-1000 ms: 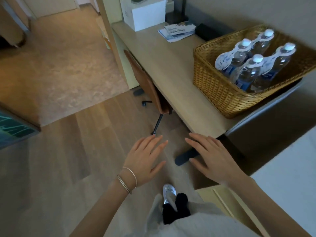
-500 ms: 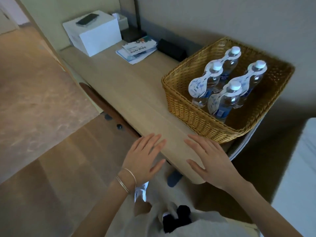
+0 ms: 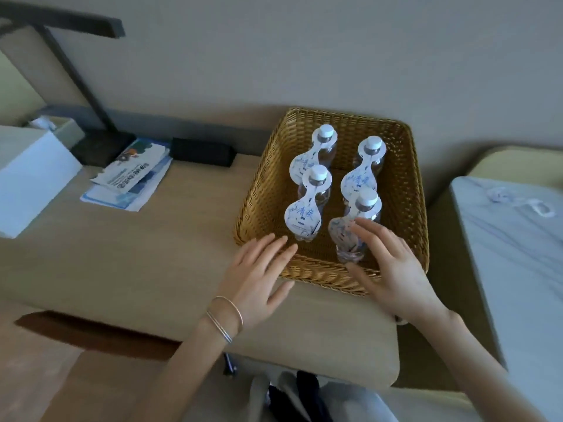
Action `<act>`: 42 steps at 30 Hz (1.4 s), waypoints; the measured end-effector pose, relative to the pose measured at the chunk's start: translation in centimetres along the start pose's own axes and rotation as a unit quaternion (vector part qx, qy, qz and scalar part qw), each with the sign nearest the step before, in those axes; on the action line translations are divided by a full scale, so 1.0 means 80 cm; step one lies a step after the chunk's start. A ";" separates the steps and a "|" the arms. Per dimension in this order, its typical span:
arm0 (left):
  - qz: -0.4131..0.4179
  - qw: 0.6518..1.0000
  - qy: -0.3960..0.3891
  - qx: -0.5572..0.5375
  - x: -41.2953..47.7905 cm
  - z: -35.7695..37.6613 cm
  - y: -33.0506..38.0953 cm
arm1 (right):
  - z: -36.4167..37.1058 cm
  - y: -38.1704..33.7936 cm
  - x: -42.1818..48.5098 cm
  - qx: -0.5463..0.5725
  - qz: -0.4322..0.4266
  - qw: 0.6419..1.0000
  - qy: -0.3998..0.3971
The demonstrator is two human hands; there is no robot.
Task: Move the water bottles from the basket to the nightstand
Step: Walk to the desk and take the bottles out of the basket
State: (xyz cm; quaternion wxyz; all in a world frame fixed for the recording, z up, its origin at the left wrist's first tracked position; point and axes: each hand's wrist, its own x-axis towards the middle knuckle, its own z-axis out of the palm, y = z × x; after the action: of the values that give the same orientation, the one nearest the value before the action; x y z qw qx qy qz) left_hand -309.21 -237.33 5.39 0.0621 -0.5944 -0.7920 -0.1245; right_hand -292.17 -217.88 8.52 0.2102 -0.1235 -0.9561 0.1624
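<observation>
A woven wicker basket [image 3: 262, 190] stands on the right end of a light wooden desk [image 3: 146, 263]. Several clear water bottles with white caps and white paper neck tags stand upright in it. My right hand [image 3: 393, 269] reaches over the basket's front rim, fingers apart, just in front of the front right bottle [image 3: 359, 217], holding nothing. With bracelets on its wrist, my left hand [image 3: 259, 275] hovers open over the desk at the basket's front left corner, near the front left bottle [image 3: 307, 208].
Leaflets [image 3: 131, 178], a white box [image 3: 27, 178], a black lamp base [image 3: 100, 147] and a flat black item [image 3: 202, 152] lie on the desk's left and back. A light surface with white cloth [image 3: 515, 239] sits to the right of the desk.
I have come closer to the desk and the view now looks down on the basket. Both hands moved forward from the desk's front edge to the basket's front rim.
</observation>
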 end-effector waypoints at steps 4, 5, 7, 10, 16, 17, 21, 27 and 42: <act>0.031 0.999 -0.015 -0.005 0.032 0.027 -0.010 | 0.006 0.012 0.013 0.007 0.089 0.995 0.034; 0.037 0.999 -0.017 -0.008 0.037 0.034 -0.010 | 0.008 0.016 0.019 0.014 0.105 0.994 0.040; 0.049 0.999 -0.009 -0.007 0.043 0.045 -0.011 | 0.014 0.026 0.033 0.024 0.136 0.989 0.048; 0.048 0.999 0.011 -0.012 0.043 0.051 -0.011 | 0.025 0.044 0.053 0.047 0.176 0.982 0.043; 0.046 0.998 0.026 -0.023 0.041 0.057 -0.012 | 0.048 0.065 0.076 0.140 0.203 0.969 0.024; 0.044 0.998 0.027 -0.024 0.041 0.057 -0.011 | 0.051 0.066 0.077 0.150 0.202 0.968 0.018; 0.041 0.998 0.036 -0.025 0.041 0.059 -0.011 | 0.061 0.072 0.082 0.160 0.192 0.968 0.024; 0.043 0.998 0.034 -0.017 0.040 0.059 -0.014 | 0.066 0.082 0.093 0.144 0.157 0.977 0.027; 0.048 0.997 0.059 0.000 0.031 0.055 -0.038 | 0.063 0.080 0.098 0.167 0.082 0.982 0.024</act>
State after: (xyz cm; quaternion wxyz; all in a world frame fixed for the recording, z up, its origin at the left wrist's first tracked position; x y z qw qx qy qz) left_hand -312.58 -234.65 1.40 0.1150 -0.6234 -0.7574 -0.1565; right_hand -300.25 -210.93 4.71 0.2363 -0.1688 -0.8970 0.3334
